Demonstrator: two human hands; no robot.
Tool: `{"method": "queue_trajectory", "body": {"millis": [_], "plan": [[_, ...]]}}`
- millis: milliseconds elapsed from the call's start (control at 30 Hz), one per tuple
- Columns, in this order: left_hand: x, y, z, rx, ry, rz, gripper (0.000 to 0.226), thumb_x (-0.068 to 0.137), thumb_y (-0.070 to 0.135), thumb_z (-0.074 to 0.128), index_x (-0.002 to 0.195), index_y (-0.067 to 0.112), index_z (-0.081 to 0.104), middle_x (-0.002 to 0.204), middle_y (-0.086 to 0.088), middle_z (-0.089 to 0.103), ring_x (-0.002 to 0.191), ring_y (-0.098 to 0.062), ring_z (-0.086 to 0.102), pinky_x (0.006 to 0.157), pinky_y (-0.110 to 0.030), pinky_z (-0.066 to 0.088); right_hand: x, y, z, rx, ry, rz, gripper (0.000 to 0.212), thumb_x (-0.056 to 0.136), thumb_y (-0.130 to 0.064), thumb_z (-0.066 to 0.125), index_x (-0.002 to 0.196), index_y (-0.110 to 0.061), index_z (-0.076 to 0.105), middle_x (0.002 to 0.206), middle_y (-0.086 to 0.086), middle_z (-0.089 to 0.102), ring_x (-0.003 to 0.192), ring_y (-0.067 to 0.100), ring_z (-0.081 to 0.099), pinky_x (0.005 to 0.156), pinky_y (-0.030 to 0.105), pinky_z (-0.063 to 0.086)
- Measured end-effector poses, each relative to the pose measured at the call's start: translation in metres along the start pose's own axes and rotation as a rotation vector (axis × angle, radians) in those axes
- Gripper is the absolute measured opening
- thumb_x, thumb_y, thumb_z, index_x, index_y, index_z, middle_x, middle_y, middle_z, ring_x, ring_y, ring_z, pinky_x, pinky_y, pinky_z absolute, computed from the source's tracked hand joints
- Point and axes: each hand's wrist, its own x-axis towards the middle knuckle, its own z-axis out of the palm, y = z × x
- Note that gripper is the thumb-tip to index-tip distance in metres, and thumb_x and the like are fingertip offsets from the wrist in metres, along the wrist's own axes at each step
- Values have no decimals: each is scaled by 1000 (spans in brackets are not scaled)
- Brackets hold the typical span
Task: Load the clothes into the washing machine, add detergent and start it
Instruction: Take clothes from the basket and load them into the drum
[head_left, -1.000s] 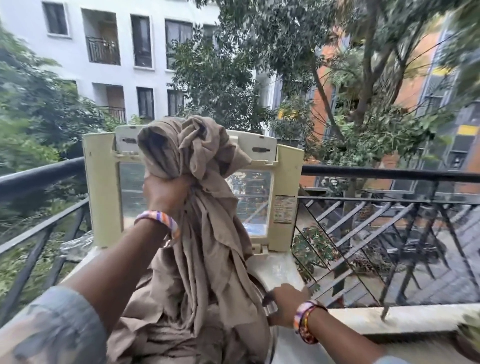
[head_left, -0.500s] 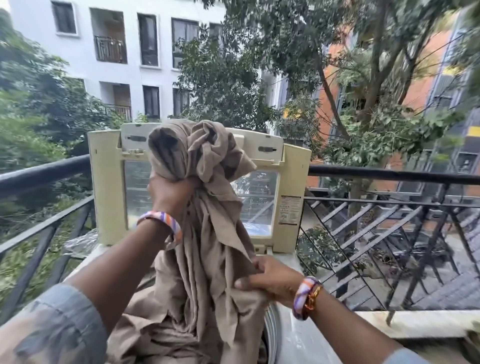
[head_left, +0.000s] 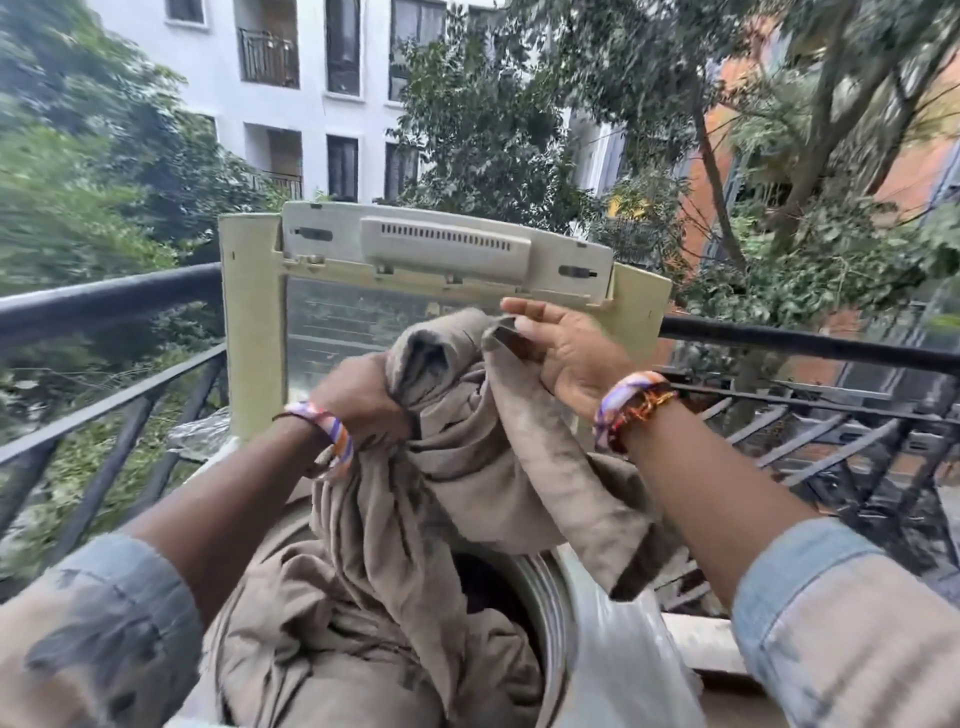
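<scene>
A large beige cloth (head_left: 452, 467) hangs bunched over the open top of the washing machine, its lower folds lying in the metal drum (head_left: 545, 587). My left hand (head_left: 363, 400) is clenched around a bunch of the cloth at its upper left. My right hand (head_left: 566, 353) is raised beside it, pinching an edge of the same cloth between thumb and fingers, the other fingers spread. The yellowed lid (head_left: 249, 332) of the washing machine stands upright behind the cloth, with a clear window in its middle.
A black metal balcony railing (head_left: 104, 301) runs behind and on both sides of the machine. A clear plastic sheet (head_left: 623, 654) lies on the machine's right top. Trees and apartment buildings fill the background beyond the rail.
My left hand has lowered the bunched cloth toward the drum. My right hand has let go of the cloth's middle, risen and taken hold of an upper edge. The view tilted down.
</scene>
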Motion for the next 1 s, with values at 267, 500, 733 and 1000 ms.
{"method": "queue_trajectory", "body": {"millis": [267, 500, 733, 1000], "plan": [[-13, -75, 50, 792, -759, -70, 50, 87, -2, 55, 136, -3, 41, 138, -15, 48, 101, -20, 56, 63, -14, 47, -8, 113, -13, -1205, -613, 170, 81, 75, -19, 76, 143, -15, 32, 143, -6, 36, 133, 7, 32, 112, 18, 19], [-23, -93, 86, 954, -987, -44, 38, 75, 32, 68, 111, 18, 62, 111, -4, 70, 97, -11, 66, 77, -23, 55, -22, 182, -23, -1373, -809, 466, 126, 65, -38, 81, 145, -33, -15, 157, 11, -10, 146, 18, 4, 116, 23, 9], [-38, -123, 163, 892, -1172, 10, 25, 95, 11, 44, 103, -3, 64, 89, -15, 75, 125, -20, 53, 102, -29, 41, -45, 254, -20, -1545, -1038, 617, 135, 62, -42, 82, 141, -30, -27, 148, 13, -33, 144, 33, 13, 118, 39, 18], [-29, -156, 217, 933, -1321, -55, 41, 88, 9, 56, 128, 2, 53, 140, -14, 49, 128, -28, 49, 105, -41, 41, -46, 313, -13, -1607, -923, 726, 118, 75, -32, 73, 144, -27, -22, 150, 20, -28, 141, 37, 20, 114, 51, 17]]}}
